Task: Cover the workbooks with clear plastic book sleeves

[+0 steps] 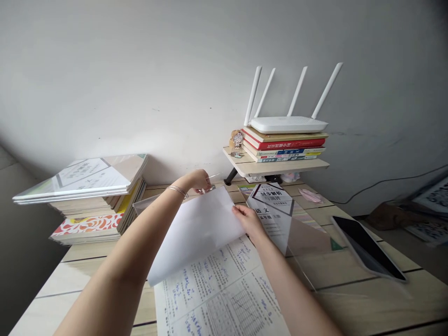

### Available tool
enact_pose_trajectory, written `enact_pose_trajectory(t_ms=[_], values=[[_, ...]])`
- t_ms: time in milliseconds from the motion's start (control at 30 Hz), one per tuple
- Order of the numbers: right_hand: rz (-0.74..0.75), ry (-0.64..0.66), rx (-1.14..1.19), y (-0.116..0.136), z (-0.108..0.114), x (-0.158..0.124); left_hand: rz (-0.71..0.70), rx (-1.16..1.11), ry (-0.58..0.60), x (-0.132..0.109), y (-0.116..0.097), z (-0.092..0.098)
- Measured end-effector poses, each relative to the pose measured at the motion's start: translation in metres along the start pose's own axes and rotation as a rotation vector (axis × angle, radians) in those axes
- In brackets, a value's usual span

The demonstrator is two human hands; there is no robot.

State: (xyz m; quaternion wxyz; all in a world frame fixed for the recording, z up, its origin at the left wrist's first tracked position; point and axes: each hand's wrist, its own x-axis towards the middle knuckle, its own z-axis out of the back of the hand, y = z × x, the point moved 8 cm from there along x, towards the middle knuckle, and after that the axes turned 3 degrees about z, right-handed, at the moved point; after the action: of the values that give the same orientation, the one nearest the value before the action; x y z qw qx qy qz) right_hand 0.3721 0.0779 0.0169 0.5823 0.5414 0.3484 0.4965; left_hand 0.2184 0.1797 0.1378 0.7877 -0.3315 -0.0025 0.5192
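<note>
My right hand point(248, 219) pinches the right edge of a blank white sheet point(199, 231), which is lifted and curves over a printed page point(217, 298). That page carries blue handwriting and a grid figure. My left hand point(199, 180), with a bracelet on its wrist, is closed at the sheet's far edge. A thin pale strip and a small shiny piece stick out by its fingers; what they belong to is unclear. To the right of my right hand lies a workbook point(273, 210) with a grey and white cover, partly under a clear plastic sheet.
A tall stack of books point(94, 224) stands at the left, topped by several workbooks point(84, 175). At the back right a small raised shelf point(280, 167) bears books point(285, 144) and a white router point(289, 124). A dark-screened tablet point(367, 247) and a pink item point(310, 195) lie at the right.
</note>
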Motion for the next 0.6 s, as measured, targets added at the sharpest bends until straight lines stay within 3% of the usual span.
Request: enact_pose_trajectory(t_ms=[233, 433, 600], values=[[0.089, -0.081, -0.05, 0.004, 0.0, 0.001, -0.007, 0.053, -0.028, -0.005, -0.003, 0.003], [0.075, -0.12, -0.082, 0.004, -0.002, 0.0, 0.017, 0.053, -0.029, -0.01, -0.004, 0.003], [0.067, -0.113, -0.102, -0.002, 0.003, 0.002, 0.097, 0.02, 0.035, -0.03, 0.022, 0.016]])
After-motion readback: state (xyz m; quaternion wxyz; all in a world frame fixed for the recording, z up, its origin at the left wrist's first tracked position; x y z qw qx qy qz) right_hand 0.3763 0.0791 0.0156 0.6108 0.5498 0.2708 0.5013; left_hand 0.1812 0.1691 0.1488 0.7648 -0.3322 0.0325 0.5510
